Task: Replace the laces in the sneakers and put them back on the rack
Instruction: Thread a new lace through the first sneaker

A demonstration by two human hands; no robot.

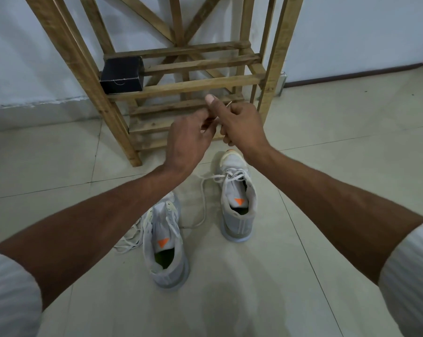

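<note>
Near sneaker (165, 242) and far sneaker (238, 203) sit on the floor (327, 166) below the rack (181, 86), loose lace (203, 203) trailing between them. Left grip (188, 139) and right grip (239, 122), raised together, both pinch a thin pale strand (230, 104), likely a lace end. Risk: the strand is thin and could slip the pinch, and the trailing lace could snag and drag a shoe.

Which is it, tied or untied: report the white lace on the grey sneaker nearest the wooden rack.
Untied. The white lace is threaded in the grey sneaker, but a loose end trails across the floor tiles.
</note>
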